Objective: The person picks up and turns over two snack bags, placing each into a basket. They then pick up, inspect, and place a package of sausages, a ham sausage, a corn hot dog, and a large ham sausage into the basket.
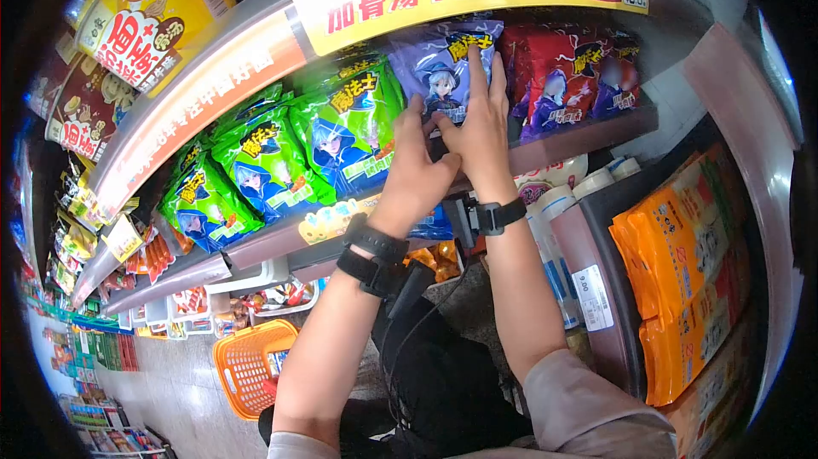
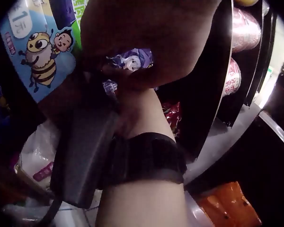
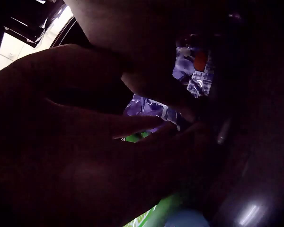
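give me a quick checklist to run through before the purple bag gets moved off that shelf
1. Both hands at the purple bag: ok, the left hand is by its lower left, the right hand has fingers stretched along its right side in the head view.
2. Secure grip: cannot tell, part of the fingers is hidden.
3. Hands clear of each other: not ok, they overlap in the head view.
4. Room on the bag's left: not ok, a green bag crowds it.
5. Bag's bottom edge free: cannot tell, the hands hide much of it.
6. Basket in view: ok, lower left of the head view.
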Motion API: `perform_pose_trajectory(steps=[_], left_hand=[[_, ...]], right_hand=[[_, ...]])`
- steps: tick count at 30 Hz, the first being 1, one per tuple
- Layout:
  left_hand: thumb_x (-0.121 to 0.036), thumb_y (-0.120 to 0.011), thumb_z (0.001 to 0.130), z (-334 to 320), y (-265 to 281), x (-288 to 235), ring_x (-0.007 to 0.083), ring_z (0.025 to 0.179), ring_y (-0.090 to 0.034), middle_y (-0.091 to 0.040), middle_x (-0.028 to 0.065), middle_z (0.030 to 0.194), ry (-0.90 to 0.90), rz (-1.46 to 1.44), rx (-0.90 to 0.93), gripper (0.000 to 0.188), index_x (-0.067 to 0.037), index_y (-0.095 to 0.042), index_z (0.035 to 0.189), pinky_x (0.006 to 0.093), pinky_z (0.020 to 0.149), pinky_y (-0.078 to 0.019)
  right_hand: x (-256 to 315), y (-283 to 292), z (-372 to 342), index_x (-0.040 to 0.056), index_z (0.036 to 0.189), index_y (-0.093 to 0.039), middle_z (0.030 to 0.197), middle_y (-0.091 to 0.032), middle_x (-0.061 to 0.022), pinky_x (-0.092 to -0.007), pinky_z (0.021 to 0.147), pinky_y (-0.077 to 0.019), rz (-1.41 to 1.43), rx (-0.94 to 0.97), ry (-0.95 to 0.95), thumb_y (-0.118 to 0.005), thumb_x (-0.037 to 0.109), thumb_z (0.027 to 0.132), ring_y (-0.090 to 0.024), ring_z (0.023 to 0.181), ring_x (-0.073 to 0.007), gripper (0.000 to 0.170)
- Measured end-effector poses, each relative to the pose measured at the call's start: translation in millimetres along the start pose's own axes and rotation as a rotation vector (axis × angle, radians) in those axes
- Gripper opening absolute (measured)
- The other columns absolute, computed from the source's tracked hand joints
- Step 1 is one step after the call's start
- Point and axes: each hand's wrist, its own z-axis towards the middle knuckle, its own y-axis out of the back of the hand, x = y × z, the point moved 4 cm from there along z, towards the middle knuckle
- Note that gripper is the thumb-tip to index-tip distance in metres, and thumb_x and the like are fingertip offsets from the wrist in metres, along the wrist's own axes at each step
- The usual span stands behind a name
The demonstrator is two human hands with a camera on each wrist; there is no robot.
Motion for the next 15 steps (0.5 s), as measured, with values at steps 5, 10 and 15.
perform_pose_trajectory(steps=[5,10,15], left_hand=[[-0.005,-0.066,0.068,13.3,-0.8,10.5,0.0375,0.122,-0.043,-0.030,0.0291,0.136,0.047,0.041,-0.054,0.089,0.013,-0.018,0.141,0.0380,0.104,-0.0369],[-0.012,-0.066,0.069,12.6,-1.3,6.8,0.0442,0.127,-0.034,-0.032,0.0329,0.134,0.004,0.133,-0.087,0.087,0.015,-0.021,0.138,0.0393,0.108,-0.0307],[-0.012,-0.064,0.071,-6.3,-0.7,-8.0,0.0465,0.131,-0.030,-0.028,0.0348,0.137,-0.024,0.284,-0.045,0.079,0.015,-0.026,0.135,0.0412,0.109,-0.0309]], right_hand=[[-3.7,-5.7,8.2,0.0067,0.144,-0.027,0.146,-0.023,-0.0285,-0.0420,0.109,-0.0302,0.047,0.022,-0.003,-0.079,0.000,0.058,-0.029,0.134,-0.0440,0.101],[-10.5,-7.2,15.4,0.0070,0.143,-0.027,0.146,-0.023,-0.0291,-0.0407,0.111,-0.0296,0.119,0.036,0.043,-0.081,0.001,0.057,-0.029,0.134,-0.0427,0.102],[-7.5,-3.8,8.3,0.0073,0.142,-0.029,0.144,-0.021,-0.0339,-0.0466,0.110,-0.0280,0.042,0.014,0.048,-0.079,0.001,0.060,-0.025,0.134,-0.0482,0.097]])
